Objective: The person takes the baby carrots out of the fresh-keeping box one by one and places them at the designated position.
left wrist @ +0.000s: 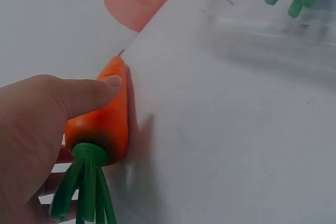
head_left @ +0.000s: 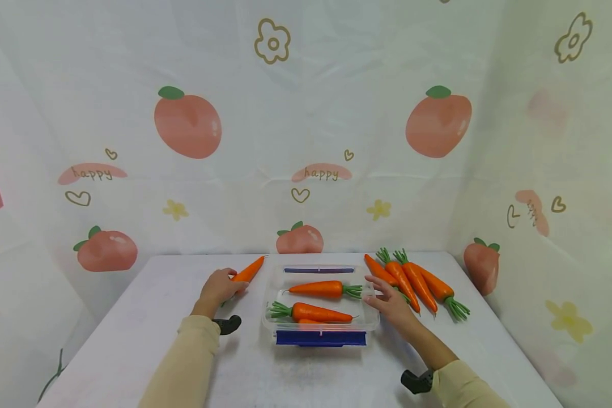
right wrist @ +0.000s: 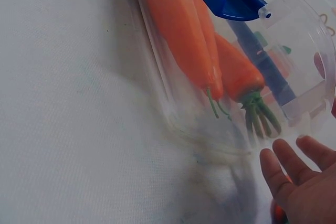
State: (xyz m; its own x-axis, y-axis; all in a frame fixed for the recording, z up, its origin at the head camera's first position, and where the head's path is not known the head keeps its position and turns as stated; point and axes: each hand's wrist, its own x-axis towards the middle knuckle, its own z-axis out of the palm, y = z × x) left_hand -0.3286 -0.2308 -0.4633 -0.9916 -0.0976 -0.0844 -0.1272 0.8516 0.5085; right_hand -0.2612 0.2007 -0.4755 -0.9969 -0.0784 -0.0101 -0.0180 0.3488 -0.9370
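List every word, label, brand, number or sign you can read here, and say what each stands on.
"happy": left pink patch on the backdrop.
"happy": middle pink patch on the backdrop.
Right pink patch: steeply slanted lettering, too small and blurred to read with certainty.
Box and carrots: no text to be seen.

White backdrop (head_left: pixel 387 51) reads "happy" on left pink patch (head_left: pixel 92 172), up beyond table (head_left: pixel 296 377) back-left corner; "happy" again on middle pink patch (head_left: pixel 321 172), above back edge. Sideways lettering (head_left: pixel 532 213) beyond back-right corner is too small to read.
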